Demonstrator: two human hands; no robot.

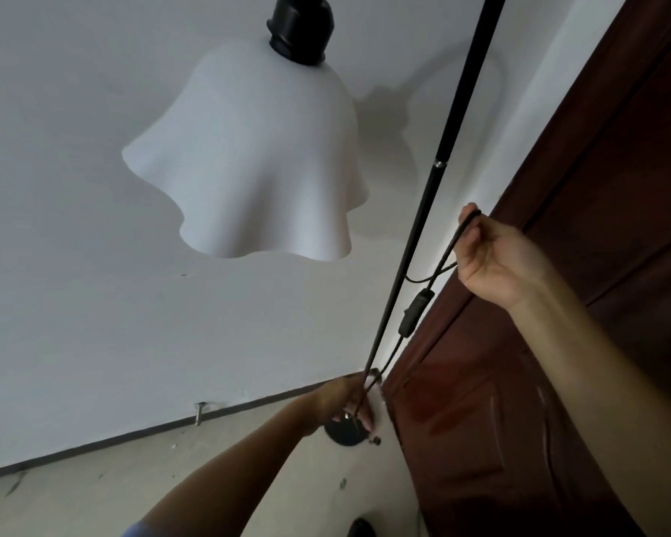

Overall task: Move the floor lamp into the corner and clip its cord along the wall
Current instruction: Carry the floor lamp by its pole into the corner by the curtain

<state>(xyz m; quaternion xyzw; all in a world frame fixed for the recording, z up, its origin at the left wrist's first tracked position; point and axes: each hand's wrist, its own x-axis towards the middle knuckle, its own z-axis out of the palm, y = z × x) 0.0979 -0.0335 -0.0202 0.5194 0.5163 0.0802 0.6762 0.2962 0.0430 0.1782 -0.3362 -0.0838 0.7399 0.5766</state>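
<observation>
The left hand (pixel 347 401) is low by the skirting, its fingers closed around the foot of the lamp pole (pixel 423 211) just above the round black base (pixel 345 434), with the cord (pixel 440 261) running close past them. To do this step well, that hand should steady the pole while the cord is drawn straight, so the lamp does not tip or walk out of the corner. The slack is best fed downward toward the wall (pixel 74 226), kept flat against it and free of twists before any clip goes on; no clip is visible. The inline switch (pixel 415 310) hangs between the hands and should stay reachable, not pinned under a clip.

The floor lamp stands in the corner, between the white wall and the dark red door (pixel 558 343). Its wavy, bell-shaped white shade (pixel 248 160) hangs from a black socket (pixel 299 29), and the pole is thin and black with a small metal joint. The right hand (pixel 492 257) is higher, closed on a raised loop of the thin black cord.
</observation>
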